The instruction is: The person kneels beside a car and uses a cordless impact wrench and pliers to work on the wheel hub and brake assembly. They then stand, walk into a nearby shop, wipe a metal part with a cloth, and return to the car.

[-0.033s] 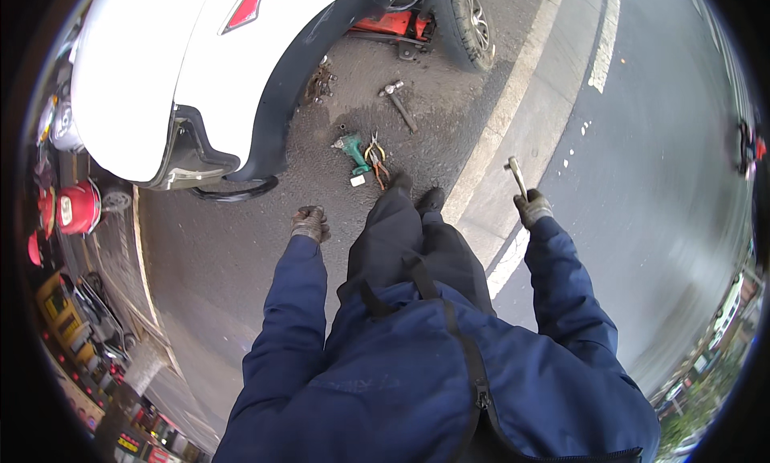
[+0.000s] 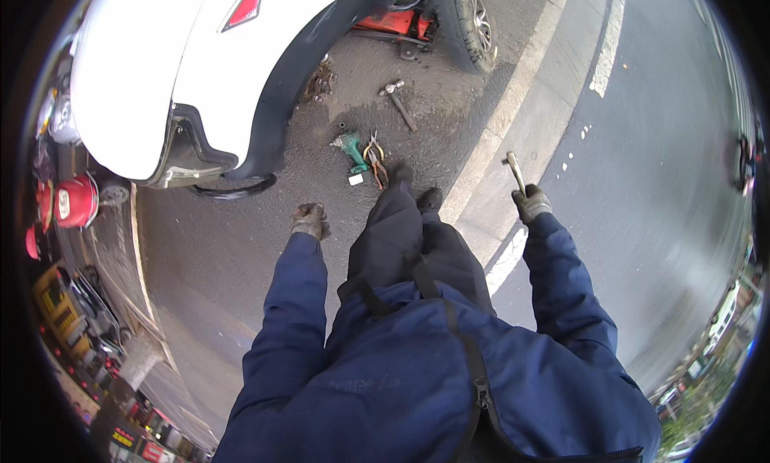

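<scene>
My right hand [image 2: 532, 205], in a grey work glove, is closed round the handle of a metal ratchet wrench [image 2: 514, 169], whose head points up and away from me. My gloved left hand [image 2: 310, 221] hangs at the left with its fingers curled in; whatever they may hold is hidden. On the asphalt ahead of my feet lies a green cordless power tool [image 2: 350, 151] with a pair of pliers [image 2: 374, 153] beside it. Farther off is a hammer [image 2: 399, 106].
A white car [image 2: 200, 54] with an open wheel arch stands ahead left. A red floor jack [image 2: 395, 26] sits by a wheel [image 2: 469, 26]. Greasy metal parts [image 2: 321, 83] lie near the arch. A pale kerb strip [image 2: 507, 102] runs on my right, beside the road. Parked scooters [image 2: 78, 201] line the left.
The view has shifted very slightly. Both hands and the ratchet wrench keep their places, and the tools on the ground lie as before.
</scene>
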The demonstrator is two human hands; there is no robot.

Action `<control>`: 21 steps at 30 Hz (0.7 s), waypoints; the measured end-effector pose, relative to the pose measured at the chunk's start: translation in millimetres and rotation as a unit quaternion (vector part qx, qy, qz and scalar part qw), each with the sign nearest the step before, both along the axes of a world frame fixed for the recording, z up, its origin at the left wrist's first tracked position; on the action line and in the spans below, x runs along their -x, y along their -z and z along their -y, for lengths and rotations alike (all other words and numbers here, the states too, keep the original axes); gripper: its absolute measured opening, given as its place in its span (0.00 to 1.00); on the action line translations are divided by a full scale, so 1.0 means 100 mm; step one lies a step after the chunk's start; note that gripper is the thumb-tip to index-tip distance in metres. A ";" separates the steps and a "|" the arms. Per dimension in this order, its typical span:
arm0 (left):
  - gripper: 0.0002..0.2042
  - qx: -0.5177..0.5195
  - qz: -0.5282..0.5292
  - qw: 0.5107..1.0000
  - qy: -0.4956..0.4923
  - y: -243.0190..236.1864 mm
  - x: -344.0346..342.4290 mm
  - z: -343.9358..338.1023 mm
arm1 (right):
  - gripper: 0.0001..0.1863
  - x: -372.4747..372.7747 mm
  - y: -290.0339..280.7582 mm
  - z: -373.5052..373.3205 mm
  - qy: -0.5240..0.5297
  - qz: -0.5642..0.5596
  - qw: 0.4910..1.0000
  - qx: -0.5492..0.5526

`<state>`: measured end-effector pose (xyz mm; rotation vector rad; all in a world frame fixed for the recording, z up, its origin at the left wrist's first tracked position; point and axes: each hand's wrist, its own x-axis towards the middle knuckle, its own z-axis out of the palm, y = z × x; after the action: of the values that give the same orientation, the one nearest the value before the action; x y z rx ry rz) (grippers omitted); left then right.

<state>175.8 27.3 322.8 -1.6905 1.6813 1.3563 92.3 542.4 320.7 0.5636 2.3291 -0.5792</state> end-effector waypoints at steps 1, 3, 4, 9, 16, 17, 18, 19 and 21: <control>0.09 -0.004 -0.003 1.000 -0.007 0.04 0.06 -0.06 | 0.21 0.20 -0.01 0.05 -0.017 -0.011 1.000 0.017; 0.09 -0.014 -0.005 1.000 -0.013 0.13 0.22 -0.13 | 0.20 0.52 0.02 0.23 -0.004 -0.009 0.999 0.040; 0.09 -0.014 -0.012 0.999 -0.033 0.19 0.31 -0.16 | 0.19 0.65 0.02 0.31 -0.035 -0.046 0.996 0.068; 0.08 -0.025 -0.038 0.997 -0.057 0.65 0.94 -0.21 | 0.16 1.31 -0.11 0.72 -0.046 -0.078 0.975 0.204; 0.09 0.013 0.032 0.999 0.006 1.32 1.65 -0.26 | 0.15 2.65 0.22 1.69 -0.166 -0.131 0.931 0.296; 0.09 0.019 0.028 0.999 -0.014 1.38 1.68 -0.26 | 0.13 2.71 0.32 1.85 -0.070 -0.087 0.906 0.408; 0.09 0.015 0.031 0.998 -0.051 1.47 1.72 -0.27 | 0.15 2.74 0.40 1.95 -0.076 -0.087 0.903 0.413; 0.09 0.013 0.022 0.995 -0.095 1.60 1.78 -0.28 | 0.17 2.82 0.50 2.04 -0.080 -0.088 0.885 0.450; 0.11 0.017 -0.006 0.995 -0.101 1.91 1.75 -0.28 | 0.21 2.91 0.76 2.20 -0.111 -0.091 0.872 0.468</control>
<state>1.0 55.1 131.6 -1.9196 1.5834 1.4368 -198.3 322.7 245.1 -0.2247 1.8992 -1.5492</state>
